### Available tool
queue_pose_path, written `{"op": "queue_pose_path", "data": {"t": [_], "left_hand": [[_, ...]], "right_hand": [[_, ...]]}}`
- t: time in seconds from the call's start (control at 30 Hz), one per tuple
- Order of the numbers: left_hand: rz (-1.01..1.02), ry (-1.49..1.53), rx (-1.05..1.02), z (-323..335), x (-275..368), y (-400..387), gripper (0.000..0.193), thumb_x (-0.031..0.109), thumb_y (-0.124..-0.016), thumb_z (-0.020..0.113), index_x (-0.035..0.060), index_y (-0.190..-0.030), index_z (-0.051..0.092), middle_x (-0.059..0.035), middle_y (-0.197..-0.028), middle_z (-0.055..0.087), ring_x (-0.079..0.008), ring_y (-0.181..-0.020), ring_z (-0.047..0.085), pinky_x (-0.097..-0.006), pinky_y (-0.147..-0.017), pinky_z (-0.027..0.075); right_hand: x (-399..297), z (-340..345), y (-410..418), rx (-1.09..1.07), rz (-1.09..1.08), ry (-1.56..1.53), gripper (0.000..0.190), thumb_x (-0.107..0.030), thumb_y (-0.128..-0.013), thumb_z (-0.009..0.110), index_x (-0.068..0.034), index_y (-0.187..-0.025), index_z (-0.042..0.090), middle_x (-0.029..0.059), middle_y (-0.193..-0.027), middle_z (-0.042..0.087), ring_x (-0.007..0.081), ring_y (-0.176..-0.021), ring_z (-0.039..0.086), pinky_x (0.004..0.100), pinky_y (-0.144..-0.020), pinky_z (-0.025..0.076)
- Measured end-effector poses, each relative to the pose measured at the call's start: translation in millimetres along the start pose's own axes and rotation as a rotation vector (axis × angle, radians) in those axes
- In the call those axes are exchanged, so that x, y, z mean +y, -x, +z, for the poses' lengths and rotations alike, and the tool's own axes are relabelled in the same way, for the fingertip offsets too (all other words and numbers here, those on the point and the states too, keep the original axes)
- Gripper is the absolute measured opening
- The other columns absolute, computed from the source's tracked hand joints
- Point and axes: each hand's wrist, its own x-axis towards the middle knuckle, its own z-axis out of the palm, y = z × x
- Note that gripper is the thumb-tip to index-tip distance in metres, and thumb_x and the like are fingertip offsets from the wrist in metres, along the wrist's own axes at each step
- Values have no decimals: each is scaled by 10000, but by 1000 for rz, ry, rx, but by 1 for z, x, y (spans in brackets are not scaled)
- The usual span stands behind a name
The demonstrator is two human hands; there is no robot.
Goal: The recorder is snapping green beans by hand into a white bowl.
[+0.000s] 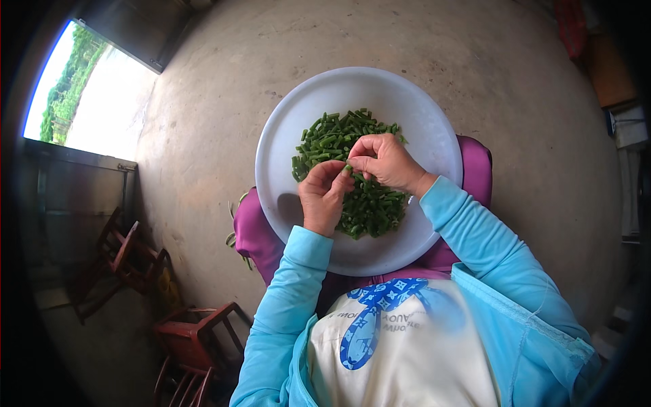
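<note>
A wide white plastic basin (305, 96) rests across my lap. Heaped in its middle are short cut pieces of green beans (374, 211). Over the heap, my left hand (325, 191) pinches a small green bean piece (348, 167) between thumb and forefinger. My right hand (381, 160) meets it from the right, thumb and fingertips pinched together at the same piece. Whether the right fingertips hold a separate bit is too small to tell.
Red wooden chairs (188, 336) stand on the concrete floor (213, 102) at lower left. Several long green bean pods (231, 239) show beside my left knee. An open doorway (86, 86) lies at upper left. Along the right edge is a cardboard box (610, 71).
</note>
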Motion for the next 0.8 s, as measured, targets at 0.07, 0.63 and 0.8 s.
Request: {"op": "queue_pose_path", "data": {"t": [0.07, 0.63, 0.8], "left_hand": [[-21, -39, -7, 0, -4, 1, 144, 58, -844, 594, -24, -962, 591, -52, -806, 628, -92, -679, 589, -219, -607, 494], [-267, 208, 30, -7, 1, -2, 130, 109, -841, 467, 29, -775, 546, -3, -621, 476, -97, -472, 423, -239, -418, 327], [-287, 534, -57, -9, 16, -2, 84, 99, -824, 507, 49, -762, 532, 7, -646, 474, -85, -538, 432, -208, -473, 329]], "right_hand": [[1, 0, 0, 17, -48, 23, 101, -91, -805, 600, 1, -766, 589, 17, -636, 572, 51, -519, 496, 201, -452, 414], [-4, 25, 14, 163, -617, 460, 27, -34, -834, 550, -23, -817, 531, 54, -685, 556, 131, -610, 528, 270, -546, 425], [-4, 6, 4, 301, 10, -241, 28, -70, -847, 557, -51, -828, 549, 6, -686, 546, 38, -551, 460, 164, -445, 364]]}}
